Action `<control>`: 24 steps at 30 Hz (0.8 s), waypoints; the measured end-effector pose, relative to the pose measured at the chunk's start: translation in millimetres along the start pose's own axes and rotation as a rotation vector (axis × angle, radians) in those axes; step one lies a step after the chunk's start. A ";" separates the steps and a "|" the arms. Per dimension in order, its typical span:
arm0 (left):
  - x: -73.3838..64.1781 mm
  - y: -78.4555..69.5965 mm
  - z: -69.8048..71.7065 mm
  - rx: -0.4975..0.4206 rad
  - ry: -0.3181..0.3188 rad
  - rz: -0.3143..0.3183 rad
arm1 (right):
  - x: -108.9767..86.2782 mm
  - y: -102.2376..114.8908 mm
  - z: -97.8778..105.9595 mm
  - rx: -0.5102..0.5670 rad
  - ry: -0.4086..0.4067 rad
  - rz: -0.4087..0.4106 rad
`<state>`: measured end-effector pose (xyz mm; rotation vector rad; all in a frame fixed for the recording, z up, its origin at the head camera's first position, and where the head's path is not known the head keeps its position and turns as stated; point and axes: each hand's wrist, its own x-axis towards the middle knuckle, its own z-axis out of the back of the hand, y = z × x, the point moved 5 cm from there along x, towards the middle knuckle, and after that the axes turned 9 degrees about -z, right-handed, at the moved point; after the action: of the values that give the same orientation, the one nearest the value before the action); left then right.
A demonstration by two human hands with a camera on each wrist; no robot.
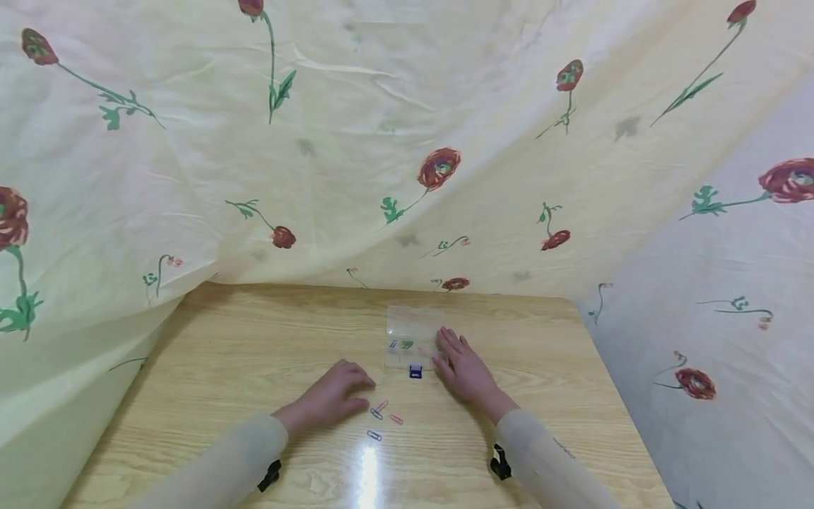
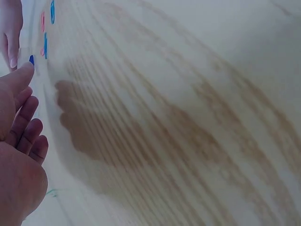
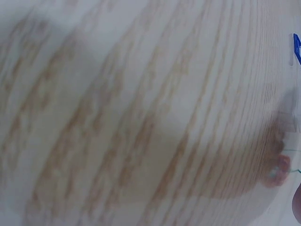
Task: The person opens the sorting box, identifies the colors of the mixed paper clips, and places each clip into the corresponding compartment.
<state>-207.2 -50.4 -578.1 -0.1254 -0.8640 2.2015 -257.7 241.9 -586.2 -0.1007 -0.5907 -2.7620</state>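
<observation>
A clear plastic compartment box [image 1: 393,360] lies on the table with its transparent lid [image 1: 416,322] folded back. Blue paper clips [image 1: 393,345] and green paper clips [image 1: 407,344] lie in separate compartments, and a blue clasp [image 1: 415,372] marks the box's front edge. My right hand [image 1: 467,371] rests at the box's right side, fingers extended. Loosely bent and holding nothing, the fingers of my left hand [image 1: 337,396] are just left of several loose paper clips, among them a pink clip [image 1: 396,419] and a blue clip [image 1: 374,435]. Only a fingertip [image 2: 14,62] of the right hand shows clearly in the left wrist view.
The wooden table [image 1: 254,339] reaches back to a flower-patterned cloth [image 1: 331,177] hanging behind it and at both sides. Bright glare [image 1: 369,477] falls on the table in front of the loose clips. Black straps [image 1: 500,463] are on the forearms.
</observation>
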 end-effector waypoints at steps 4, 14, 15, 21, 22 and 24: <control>-1.7 -1.8 -2.2 0.009 0.005 0.002 | 0.7 -0.1 -1.0 -0.014 0.001 0.001; -4.3 -1.2 -9.8 -0.018 0.020 0.016 | 1.8 -2.4 -2.6 -0.021 0.041 -0.032; -4.3 -1.1 -10.9 -0.016 0.021 0.013 | 1.8 -2.5 -2.5 -0.018 0.039 -0.030; -3.7 -4.0 -14.4 -0.012 0.024 -0.015 | 1.6 -2.7 -2.8 -0.016 0.041 -0.032; -3.6 -5.1 -14.5 -0.013 0.025 -0.020 | 1.6 -2.7 -3.0 -0.018 0.039 -0.031; -3.5 -7.6 -14.4 -0.020 0.024 -0.028 | 1.3 -2.8 -2.9 -0.017 0.037 -0.031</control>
<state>-195.2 -41.3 -585.1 -0.1484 -0.8690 2.1615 -259.8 242.7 -589.7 -0.0450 -0.5636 -2.7926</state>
